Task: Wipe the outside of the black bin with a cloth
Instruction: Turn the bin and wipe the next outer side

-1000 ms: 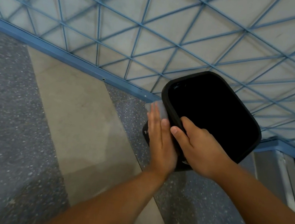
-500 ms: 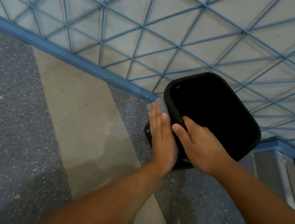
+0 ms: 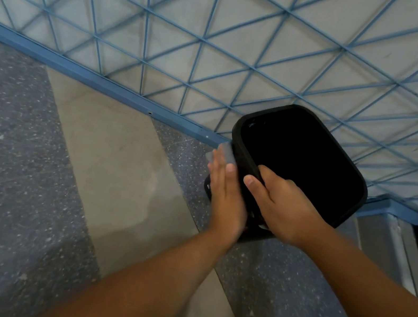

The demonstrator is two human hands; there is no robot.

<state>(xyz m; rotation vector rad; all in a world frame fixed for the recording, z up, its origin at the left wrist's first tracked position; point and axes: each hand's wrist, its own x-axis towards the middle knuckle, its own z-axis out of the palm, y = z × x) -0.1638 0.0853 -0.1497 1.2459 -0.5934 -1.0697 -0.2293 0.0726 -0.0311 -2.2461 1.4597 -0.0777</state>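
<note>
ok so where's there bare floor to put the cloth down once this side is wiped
Bare floor shows left of the left hand: the tan floor strip and the grey speckled floor beyond it, bordered by the blue baseboard. It is crowded at the black bin, where the right hand grips the rim and the grey cloth is pressed.

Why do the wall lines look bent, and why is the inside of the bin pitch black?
Head view: the wide-angle lens bows the blue grid; the black bin gets no light inside, so its interior shows no detail; the left hand and grey cloth look slightly soft.
</note>
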